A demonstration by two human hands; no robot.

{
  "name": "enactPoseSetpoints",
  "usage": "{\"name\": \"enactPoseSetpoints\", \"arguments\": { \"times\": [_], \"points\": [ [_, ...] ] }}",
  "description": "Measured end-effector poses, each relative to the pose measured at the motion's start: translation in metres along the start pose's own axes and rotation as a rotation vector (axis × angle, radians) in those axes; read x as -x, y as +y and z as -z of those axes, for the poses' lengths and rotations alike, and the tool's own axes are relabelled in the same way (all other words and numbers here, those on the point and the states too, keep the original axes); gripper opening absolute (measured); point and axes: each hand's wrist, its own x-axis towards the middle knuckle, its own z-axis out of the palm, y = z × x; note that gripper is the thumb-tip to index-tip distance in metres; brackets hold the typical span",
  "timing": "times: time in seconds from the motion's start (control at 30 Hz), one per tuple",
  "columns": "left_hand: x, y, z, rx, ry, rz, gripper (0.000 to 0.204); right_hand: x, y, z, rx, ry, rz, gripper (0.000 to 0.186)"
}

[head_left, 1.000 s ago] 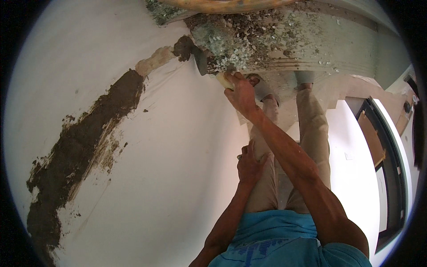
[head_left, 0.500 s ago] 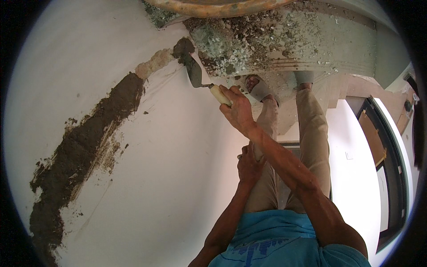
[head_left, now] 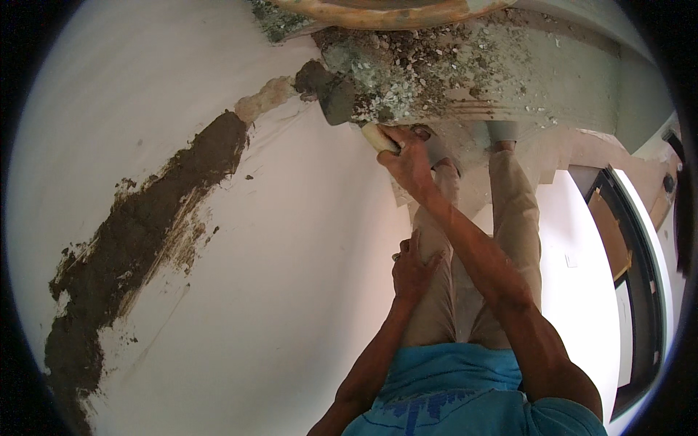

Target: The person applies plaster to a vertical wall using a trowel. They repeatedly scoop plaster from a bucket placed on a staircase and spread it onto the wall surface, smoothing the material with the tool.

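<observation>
My right hand is closed around the pale handle of a trowel. The trowel's grey blade lies against the wall's lower edge, beside a dark wet mortar patch. From that patch a lighter, rough strip leads to a long band of dark mortar running down the white wall. My left hand rests on my left leg near the knee with its fingers spread, holding nothing.
Broken rubble and chips cover the floor ahead of my feet. Beyond them is the rim of a round, stained pan. A dark frame stands at the right. Mortar smears mark the wall beside the band.
The trowel has moved right and its blade has turned, showing more of its flat face. My right hand has shifted slightly right. The left hand stays on the leg, its fingers slightly moved.
</observation>
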Motion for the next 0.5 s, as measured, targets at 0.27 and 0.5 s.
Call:
{"name": "enactPoseSetpoints", "arguments": {
  "times": [0.27,0.5],
  "points": [
    [0.001,-0.008,-0.006,0.025,0.043,-0.04,0.079,-0.019,0.0,-0.009,0.16,0.008,0.076,0.049],
    [0.001,-0.012,-0.011,0.015,0.081,-0.071,0.078,-0.012,-0.03,-0.021,0.437,-0.081,0.036,0.06]
  ]
}}
